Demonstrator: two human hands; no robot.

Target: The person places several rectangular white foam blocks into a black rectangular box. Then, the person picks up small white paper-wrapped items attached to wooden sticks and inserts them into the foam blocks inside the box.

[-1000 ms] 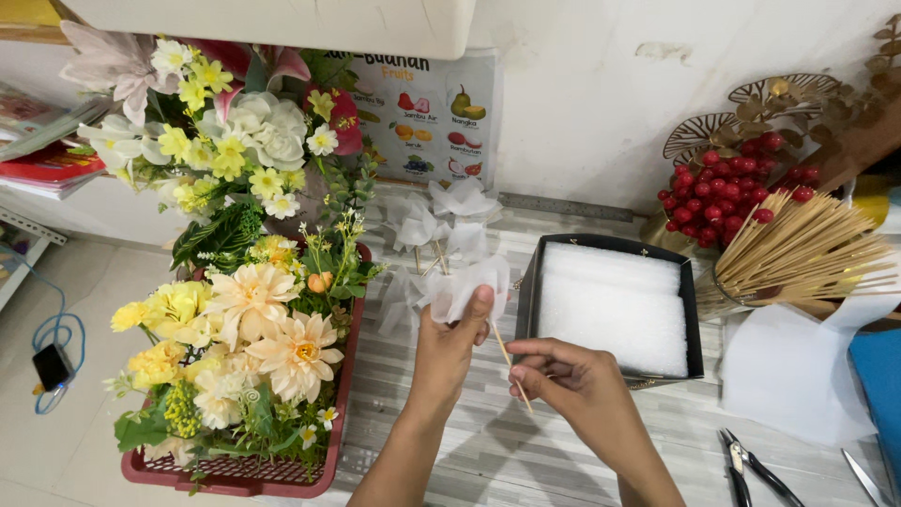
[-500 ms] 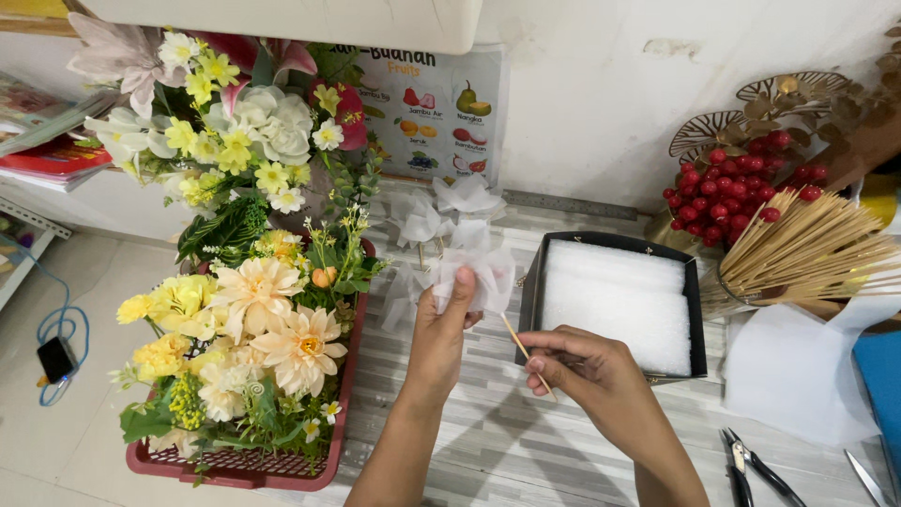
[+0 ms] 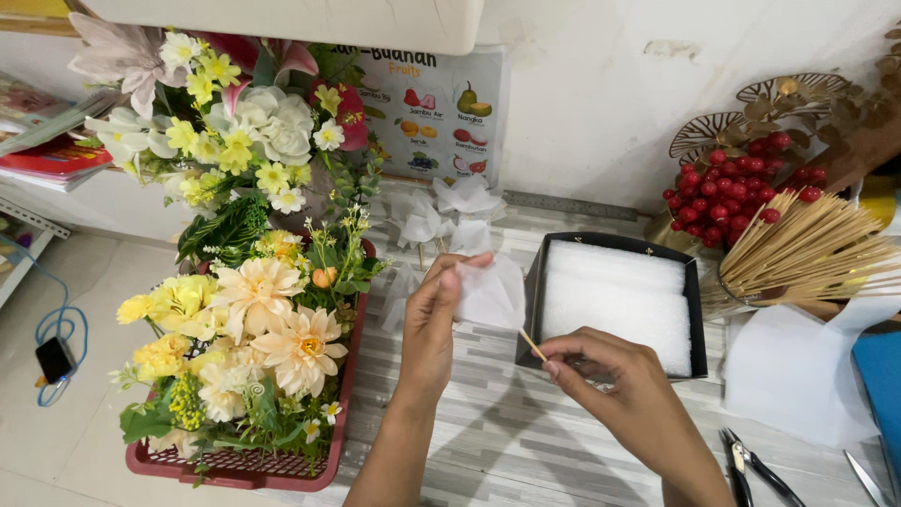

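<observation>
- Left hand (image 3: 434,314) pinches a white tissue (image 3: 493,293), fingers shut on it.
- Right hand (image 3: 612,371) grips a thin stick (image 3: 532,345) running up under the tissue.
- Black box (image 3: 696,310) just beyond the right hand; flower basket (image 3: 330,449) left of the left hand.

A plain white plastered wall (image 3: 601,103) stands behind a worktop of grey wood-grain boards (image 3: 507,441). A colourful paper fruit poster (image 3: 432,122) hangs on this wall. At the left, a pale tiled floor (image 3: 56,282) is seen. The light is soft and even.
</observation>
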